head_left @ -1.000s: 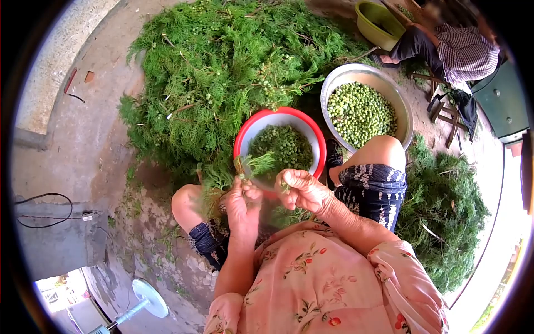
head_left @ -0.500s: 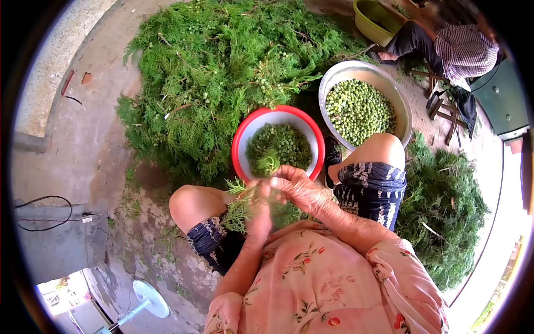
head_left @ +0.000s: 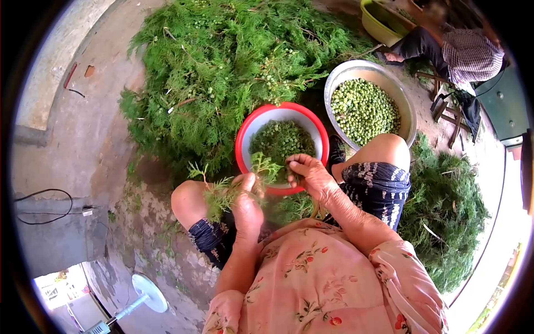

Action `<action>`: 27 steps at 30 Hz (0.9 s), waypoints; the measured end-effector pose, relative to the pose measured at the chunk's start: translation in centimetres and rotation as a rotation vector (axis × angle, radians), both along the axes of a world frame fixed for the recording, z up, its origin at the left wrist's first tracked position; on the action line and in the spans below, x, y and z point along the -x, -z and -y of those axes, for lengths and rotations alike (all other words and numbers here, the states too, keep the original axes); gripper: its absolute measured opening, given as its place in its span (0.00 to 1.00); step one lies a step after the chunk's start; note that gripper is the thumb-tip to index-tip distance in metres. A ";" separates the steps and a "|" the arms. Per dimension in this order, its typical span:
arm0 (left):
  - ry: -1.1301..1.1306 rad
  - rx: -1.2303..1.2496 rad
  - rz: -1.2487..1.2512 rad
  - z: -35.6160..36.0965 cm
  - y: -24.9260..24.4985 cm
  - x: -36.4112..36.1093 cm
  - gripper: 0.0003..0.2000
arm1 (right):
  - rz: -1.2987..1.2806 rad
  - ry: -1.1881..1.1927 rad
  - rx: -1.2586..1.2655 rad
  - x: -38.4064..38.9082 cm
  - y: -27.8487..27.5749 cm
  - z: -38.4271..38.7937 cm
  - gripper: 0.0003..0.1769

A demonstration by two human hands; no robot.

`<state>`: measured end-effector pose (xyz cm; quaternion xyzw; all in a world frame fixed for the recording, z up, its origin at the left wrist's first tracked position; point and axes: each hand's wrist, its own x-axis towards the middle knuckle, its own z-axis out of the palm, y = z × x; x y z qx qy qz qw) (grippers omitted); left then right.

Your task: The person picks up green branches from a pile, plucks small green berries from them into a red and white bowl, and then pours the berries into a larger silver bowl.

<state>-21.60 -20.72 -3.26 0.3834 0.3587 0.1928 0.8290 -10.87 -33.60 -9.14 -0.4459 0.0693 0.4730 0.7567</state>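
Note:
My left hand (head_left: 247, 209) is closed on a green leafy sprig (head_left: 219, 196), whose tips stick out on both sides of the fingers. To its right, my right hand (head_left: 311, 177) has its fingers curled together at the near right rim of a red-rimmed basin (head_left: 243, 161); what they hold, if anything, is too small to tell. Green berries and bits of foliage (head_left: 283, 139) lie in that basin. Behind and to the right, a metal basin (head_left: 410, 117) holds many pale green berries (head_left: 364, 108).
A large heap of cut branches (head_left: 206, 72) lies beyond the basins, with another pile (head_left: 445, 217) at the right. At the upper right, a seated person (head_left: 473, 53) is near a yellow-green tub (head_left: 377, 26) and a wooden stool (head_left: 449, 119). A fan (head_left: 149, 292) stands lower left.
My hands have moved apart, the right one to the right and the left one slightly left with the sprig. The view has shifted slightly.

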 end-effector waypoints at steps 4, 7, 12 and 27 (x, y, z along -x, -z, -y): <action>0.184 -0.179 -0.253 -0.5 2.1 0.2 0.07 | -0.008 0.103 -0.023 -0.4 1.5 -0.6 0.38; 0.312 -0.276 -0.426 0.1 2.1 0.2 0.09 | 0.026 0.122 -0.057 -0.6 1.7 -0.5 0.35; 0.735 -1.367 -0.443 -2.1 9.5 2.6 0.18 | 0.207 0.072 0.020 -1.5 1.4 0.1 0.29; 0.797 -1.615 -0.714 -1.3 7.9 1.7 0.12 | 1.305 -0.410 0.278 0.9 -0.7 0.2 0.07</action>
